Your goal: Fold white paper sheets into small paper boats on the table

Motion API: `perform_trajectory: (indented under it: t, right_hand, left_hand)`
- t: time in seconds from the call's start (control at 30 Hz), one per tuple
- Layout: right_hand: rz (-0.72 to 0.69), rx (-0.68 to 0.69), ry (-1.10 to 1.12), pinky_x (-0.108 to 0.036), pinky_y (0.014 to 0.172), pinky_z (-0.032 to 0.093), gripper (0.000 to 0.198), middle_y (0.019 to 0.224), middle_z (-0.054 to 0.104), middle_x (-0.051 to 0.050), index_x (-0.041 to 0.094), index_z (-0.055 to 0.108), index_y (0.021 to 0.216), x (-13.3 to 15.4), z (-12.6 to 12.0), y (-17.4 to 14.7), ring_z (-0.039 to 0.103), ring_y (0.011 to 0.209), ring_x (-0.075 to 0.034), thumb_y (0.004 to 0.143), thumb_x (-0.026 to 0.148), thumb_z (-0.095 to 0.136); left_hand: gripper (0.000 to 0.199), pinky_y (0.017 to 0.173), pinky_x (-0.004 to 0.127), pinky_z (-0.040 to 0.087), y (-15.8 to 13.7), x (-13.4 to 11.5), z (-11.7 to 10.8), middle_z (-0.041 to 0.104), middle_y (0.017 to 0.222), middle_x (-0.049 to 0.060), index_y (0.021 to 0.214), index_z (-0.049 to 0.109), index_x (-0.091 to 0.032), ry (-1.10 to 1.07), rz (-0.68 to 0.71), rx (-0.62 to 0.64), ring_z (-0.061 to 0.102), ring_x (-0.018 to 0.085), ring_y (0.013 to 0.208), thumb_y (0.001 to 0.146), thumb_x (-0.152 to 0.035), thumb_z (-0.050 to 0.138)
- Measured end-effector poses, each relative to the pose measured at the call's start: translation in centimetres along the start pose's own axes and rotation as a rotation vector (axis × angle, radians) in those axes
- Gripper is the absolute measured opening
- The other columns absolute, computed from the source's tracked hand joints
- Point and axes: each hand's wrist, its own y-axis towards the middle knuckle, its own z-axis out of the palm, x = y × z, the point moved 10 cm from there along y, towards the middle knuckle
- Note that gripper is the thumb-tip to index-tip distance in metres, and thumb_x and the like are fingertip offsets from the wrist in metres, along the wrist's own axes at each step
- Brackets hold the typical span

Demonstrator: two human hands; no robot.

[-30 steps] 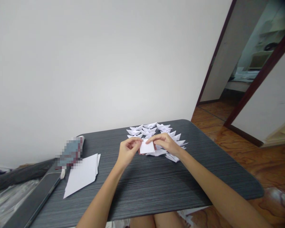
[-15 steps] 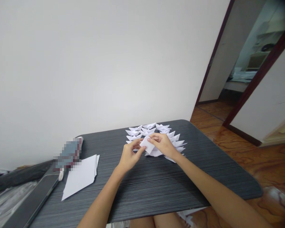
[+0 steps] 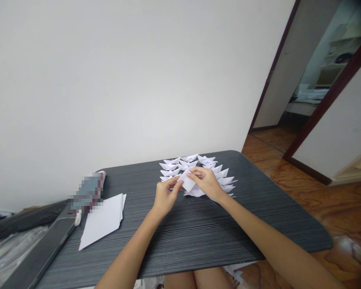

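Between my two hands is a small folded piece of white paper (image 3: 187, 181), held up above the dark table with one corner pointing down. My left hand (image 3: 166, 195) pinches its left edge between thumb and fingers. On the upper right side, my right hand (image 3: 207, 182) grips it the same way, fingers curled behind. Several white paper boats (image 3: 188, 164) stand in rows just beyond and around my hands. Some of them are partly hidden behind the hands and the held paper.
A stack of white paper sheets (image 3: 104, 220) lies on the left of the dark table (image 3: 198, 241). Behind it is a blurred-out object (image 3: 87, 192). A white wall (image 3: 123, 80) rises along the far edge, and a doorway opens at the right.
The folded paper has shifted slightly to the right and up, with my left hand's fingertips moving along with it. Otherwise the boats and sheets stay as they were.
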Motion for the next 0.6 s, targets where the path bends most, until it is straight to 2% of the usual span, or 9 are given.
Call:
perform_trajectory:
  t: [0.13, 0.27, 0.43, 0.6]
  right_hand:
    - [-0.004, -0.007, -0.026, -0.025, 0.058, 0.044, 0.02, 0.067, 0.061, -0.004, 0.012, 0.056, 0.072, 0.5, -0.1, 0.0, 0.058, 0.061, -0.014, 0.068, 0.032, 0.058]
    - [-0.009, -0.006, -0.027, -0.025, 0.058, 0.045, 0.019, 0.067, 0.061, -0.003, 0.013, 0.056, 0.071, 0.6, -0.1, 0.0, 0.058, 0.062, -0.014, 0.068, 0.032, 0.058]
    - [-0.008, 0.003, -0.028, -0.024, 0.056, 0.044, 0.021, 0.066, 0.06, -0.003, 0.013, 0.057, 0.072, 0.4, 0.0, 0.0, 0.057, 0.06, -0.013, 0.068, 0.033, 0.058]
    - [-0.013, 0.033, -0.038, -0.023, 0.054, 0.041, 0.023, 0.066, 0.06, -0.003, 0.012, 0.059, 0.069, 0.1, 0.1, 0.2, 0.054, 0.059, -0.012, 0.07, 0.035, 0.055]
  left_hand:
    - [0.029, 0.058, 0.025, 0.048, 0.0, 0.7, 0.1, 0.066, 0.073, 0.007, 0.088, 0.065, -0.009, -0.077, -0.07, 0.003, 0.06, 0.016, 0.06, 0.07, -0.031, 0.058]
    - [0.029, 0.059, 0.026, 0.048, 0.1, 0.7, 0.3, 0.066, 0.072, 0.007, 0.089, 0.065, -0.009, -0.118, -0.098, 0.024, 0.06, 0.016, 0.061, 0.07, -0.03, 0.058]
    - [0.024, 0.056, 0.024, 0.047, 0.1, 0.3, 0.0, 0.064, 0.065, 0.006, 0.077, 0.065, -0.01, -0.084, -0.075, 0.012, 0.059, 0.015, 0.057, 0.072, -0.031, 0.055]
    - [0.023, 0.056, 0.023, 0.046, -0.1, -0.5, 0.4, 0.063, 0.059, 0.004, 0.067, 0.064, -0.011, -0.017, -0.03, 0.07, 0.058, 0.014, 0.055, 0.074, -0.031, 0.053]
